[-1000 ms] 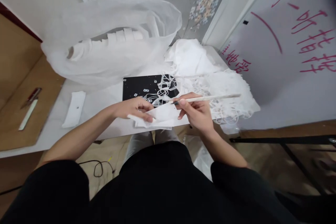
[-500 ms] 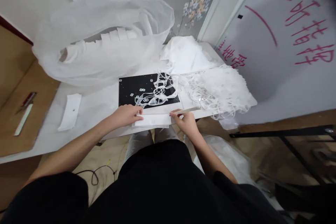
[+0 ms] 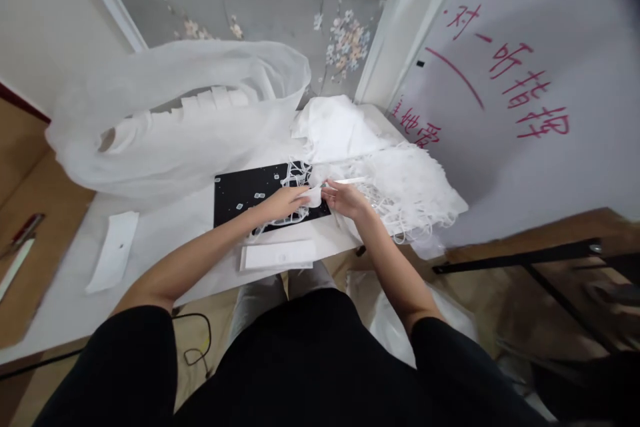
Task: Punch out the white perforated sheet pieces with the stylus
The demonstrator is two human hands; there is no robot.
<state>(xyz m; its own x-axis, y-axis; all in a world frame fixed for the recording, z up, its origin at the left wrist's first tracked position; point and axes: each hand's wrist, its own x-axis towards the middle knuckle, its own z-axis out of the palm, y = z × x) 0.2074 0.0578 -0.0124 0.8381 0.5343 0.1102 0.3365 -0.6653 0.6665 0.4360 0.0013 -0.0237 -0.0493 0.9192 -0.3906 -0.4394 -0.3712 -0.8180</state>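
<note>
Above the black mat (image 3: 233, 197), my left hand (image 3: 283, 203) is closed on a small white piece (image 3: 314, 197). My right hand (image 3: 347, 200) meets it from the other side, fingers pinched around a thin pale stick (image 3: 353, 180) that points to the right. Whether the right fingers also grip the white piece cannot be told. Small square tabs (image 3: 259, 195) and tangled white cords (image 3: 297, 173) lie on the mat, partly hidden by my hands. A stack of white strips (image 3: 277, 255) lies at the table's front edge.
On the right is a heap of white corded pieces (image 3: 420, 180), with a white bag (image 3: 340, 127) behind it. A large translucent bag (image 3: 200, 133) holds rows of white pieces. At left are a white strip (image 3: 114, 250) and cardboard (image 3: 40, 280) bearing a red cutter (image 3: 27, 228).
Both hands have left the white strips at the front edge and moved forward over the mat. A small white piece is now in my left hand. The view has tilted up.
</note>
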